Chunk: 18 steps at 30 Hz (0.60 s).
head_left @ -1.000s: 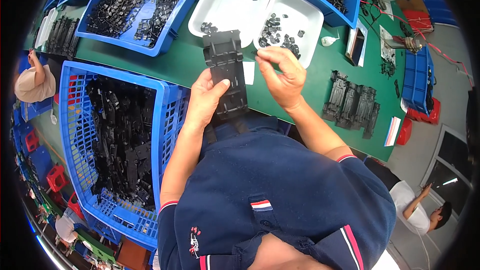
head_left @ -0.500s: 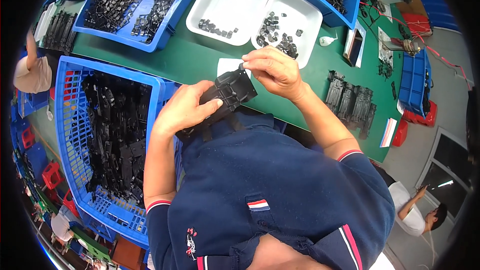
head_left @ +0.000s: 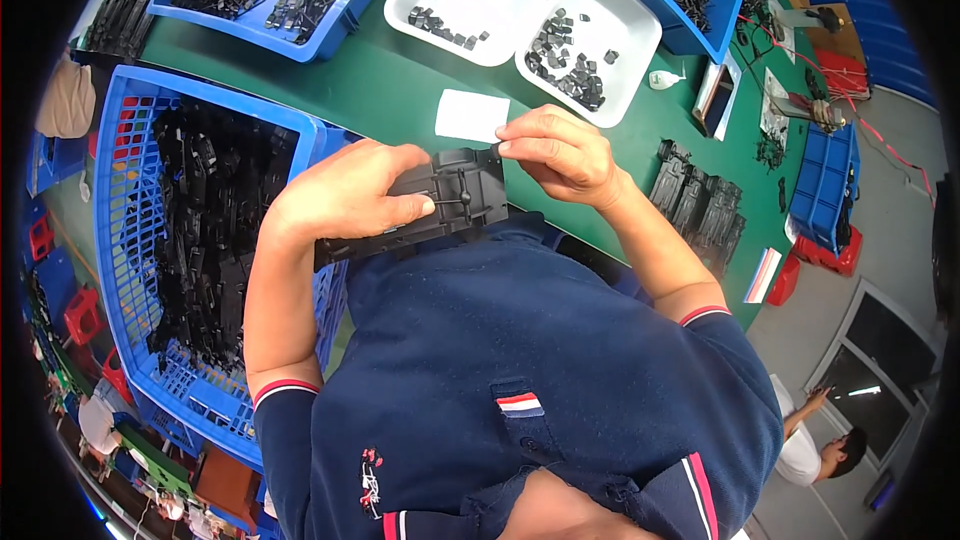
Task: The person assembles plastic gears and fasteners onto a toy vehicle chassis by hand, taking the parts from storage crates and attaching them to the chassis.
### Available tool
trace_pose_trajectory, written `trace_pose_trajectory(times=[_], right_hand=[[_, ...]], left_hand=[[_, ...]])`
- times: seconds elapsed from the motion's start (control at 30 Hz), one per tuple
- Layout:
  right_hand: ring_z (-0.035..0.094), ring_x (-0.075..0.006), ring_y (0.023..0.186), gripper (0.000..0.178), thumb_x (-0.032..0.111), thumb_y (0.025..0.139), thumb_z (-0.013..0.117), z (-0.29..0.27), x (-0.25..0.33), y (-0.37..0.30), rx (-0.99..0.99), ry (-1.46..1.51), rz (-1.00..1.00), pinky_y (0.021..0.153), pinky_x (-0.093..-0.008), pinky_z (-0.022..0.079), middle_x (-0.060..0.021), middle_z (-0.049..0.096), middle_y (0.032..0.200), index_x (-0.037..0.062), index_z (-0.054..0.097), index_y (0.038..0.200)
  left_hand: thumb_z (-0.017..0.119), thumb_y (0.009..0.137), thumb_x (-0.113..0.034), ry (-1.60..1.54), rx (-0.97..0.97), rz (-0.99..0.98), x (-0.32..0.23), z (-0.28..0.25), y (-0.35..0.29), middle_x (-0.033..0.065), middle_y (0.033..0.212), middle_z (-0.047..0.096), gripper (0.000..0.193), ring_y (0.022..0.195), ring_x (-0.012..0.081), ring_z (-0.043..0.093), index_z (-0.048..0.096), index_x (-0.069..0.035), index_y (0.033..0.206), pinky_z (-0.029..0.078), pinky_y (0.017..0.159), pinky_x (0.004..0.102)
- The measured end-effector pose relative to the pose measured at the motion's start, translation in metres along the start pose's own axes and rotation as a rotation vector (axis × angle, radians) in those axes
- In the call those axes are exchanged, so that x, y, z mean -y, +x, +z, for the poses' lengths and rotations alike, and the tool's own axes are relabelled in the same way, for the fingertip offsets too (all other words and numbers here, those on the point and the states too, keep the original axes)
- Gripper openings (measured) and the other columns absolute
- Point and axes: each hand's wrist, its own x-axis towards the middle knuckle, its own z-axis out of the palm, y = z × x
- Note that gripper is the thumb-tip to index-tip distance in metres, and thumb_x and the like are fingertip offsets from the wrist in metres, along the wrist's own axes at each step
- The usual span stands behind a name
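My left hand (head_left: 335,192) is closed around a long black moulded plastic chassis (head_left: 472,188), with the thumb on top. The chassis lies nearly level in front of my body, at the near edge of the table. At its far right corner, my right hand (head_left: 568,155) pinches thumb and forefinger together. Something small and dark shows at those fingertips; whether it is a loose piece or part of the chassis I cannot make out. A white paper sheet (head_left: 470,116) lies on the table just beyond the chassis.
Two white trays (head_left: 402,20) (head_left: 640,50) with small black pieces stand on the green table (head_left: 370,90). Blue bins (head_left: 325,45) (head_left: 728,25) of black parts flank them. A blue crate (head_left: 125,240) full of black chassis is at my left; several similar chassis (head_left: 695,195) lie right.
The chassis has turned from tilted to nearly level, and my left hand has moved left with it. My right fingers stay at its corner. More of the white paper shows.
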Motion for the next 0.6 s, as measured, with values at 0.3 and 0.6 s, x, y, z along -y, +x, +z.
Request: trace_pose_trajectory(times=[0.3,0.6], right_hand=[[0.064,-0.026,0.076,0.028,-0.01,0.064,0.069,0.009,0.006,-0.008,-0.004,0.02,0.015,0.064,-0.0311,0.052,-0.0146,0.066,0.091,-0.0002,0.065,0.09],[0.065,-0.0246,0.079,0.023,-0.012,0.069,0.069,0.026,0.014,-0.033,-0.15,0.199,0.22,0.067,-0.0301,0.051,-0.0161,0.067,0.094,-0.0009,0.066,0.089]], left_hand=[[0.066,0.077,-0.017,0.017,0.071,-0.03,-0.009,-0.003,-0.002,0.0262,0.092,0.063,0.036,0.092,0.038,0.061,0.059,0.007,0.103,0.047,0.081,0.0413],[0.067,0.077,-0.015,0.114,0.105,-0.032,-0.016,-0.001,-0.002,0.0255,0.092,0.063,0.031,0.093,0.0392,0.06,0.059,0.007,0.097,0.047,0.082,0.042]])
